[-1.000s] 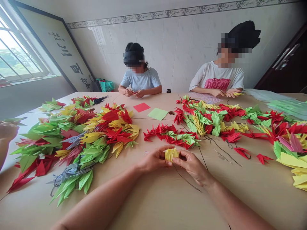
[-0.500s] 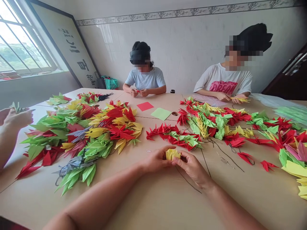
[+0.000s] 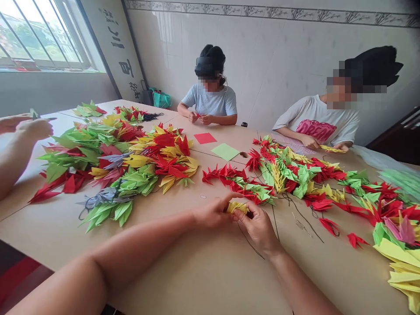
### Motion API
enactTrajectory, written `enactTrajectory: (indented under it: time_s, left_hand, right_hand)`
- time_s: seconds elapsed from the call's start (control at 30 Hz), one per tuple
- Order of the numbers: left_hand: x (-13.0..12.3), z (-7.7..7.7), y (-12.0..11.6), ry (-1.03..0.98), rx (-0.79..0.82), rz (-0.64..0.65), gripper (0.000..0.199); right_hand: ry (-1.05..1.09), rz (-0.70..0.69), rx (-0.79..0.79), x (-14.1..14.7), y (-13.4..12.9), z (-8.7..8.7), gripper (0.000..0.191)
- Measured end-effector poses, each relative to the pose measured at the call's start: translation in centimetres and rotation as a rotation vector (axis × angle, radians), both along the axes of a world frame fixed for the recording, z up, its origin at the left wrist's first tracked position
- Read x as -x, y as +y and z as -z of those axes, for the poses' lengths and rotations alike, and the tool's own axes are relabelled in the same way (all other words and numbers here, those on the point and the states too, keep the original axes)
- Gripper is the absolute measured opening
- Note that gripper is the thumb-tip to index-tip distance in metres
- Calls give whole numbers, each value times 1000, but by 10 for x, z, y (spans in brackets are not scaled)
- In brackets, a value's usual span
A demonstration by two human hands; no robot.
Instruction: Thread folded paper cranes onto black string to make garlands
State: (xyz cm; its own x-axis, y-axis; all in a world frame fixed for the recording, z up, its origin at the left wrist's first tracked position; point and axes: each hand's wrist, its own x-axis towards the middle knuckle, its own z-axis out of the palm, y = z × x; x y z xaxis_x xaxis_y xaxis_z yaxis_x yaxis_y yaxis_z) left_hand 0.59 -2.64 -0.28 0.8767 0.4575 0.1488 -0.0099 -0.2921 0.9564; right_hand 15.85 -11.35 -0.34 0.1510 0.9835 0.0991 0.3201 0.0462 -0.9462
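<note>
Between my two hands, above the near middle of the table, is a small bundle of folded yellow paper pieces (image 3: 236, 206). My left hand (image 3: 215, 213) wraps round its left side, fingers closed. From the right, my right hand (image 3: 257, 223) pinches the bundle between thumb and fingers. A dark thread (image 3: 250, 243) hangs from the bundle down towards the tabletop. Just beyond my hands lies a string of red and green folded paper pieces (image 3: 238, 181). How the yellow pieces are joined is hidden by my fingers.
A large heap of folded paper pieces (image 3: 108, 162) covers the left of the table (image 3: 183, 280). More paper strings (image 3: 295, 168) lie at right. Red (image 3: 205, 138) and green sheets (image 3: 225, 152) lie mid-table. Two people sit opposite; another person's hands (image 3: 34, 127) work at far left.
The view has tilted and turned slightly, so the scene sits differently. Both my hands still hold the yellow bundle, which looks turned a little. The person opposite right has shifted the yellow pieces they hold.
</note>
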Motion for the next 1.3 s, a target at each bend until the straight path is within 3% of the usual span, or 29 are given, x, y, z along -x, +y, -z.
enactTrajectory:
  time_s: [0.13, 0.27, 0.5, 0.6, 0.7, 0.97, 1.3]
  left_hand:
    - [0, 3, 0, 29, -107, -57, 48]
    - [-1, 12, 3, 20, -56, -67, 49]
    - [8, 7, 4, -4, 473, 240, 64]
    - [11, 4, 1, -6, 626, 288, 71]
    - [12, 4, 1, 4, 679, 291, 72]
    - [7, 7, 3, -44, 737, 200, 51]
    - [7, 5, 2, -144, 849, 75, 43]
  right_hand:
    - [-76, 33, -51, 0, 1, 4, 27]
    - [-7, -6, -38, -2, 5, 9, 30]
    - [164, -212, 48, -4, 1, 4, 30]
    - [204, -219, 62, -4, 1, 6, 28]
    - [248, -178, 55, -4, 2, 10, 31]
    - [414, 6, 12, -6, 3, 18, 37]
    - [502, 94, 14, -7, 2, 16, 34]
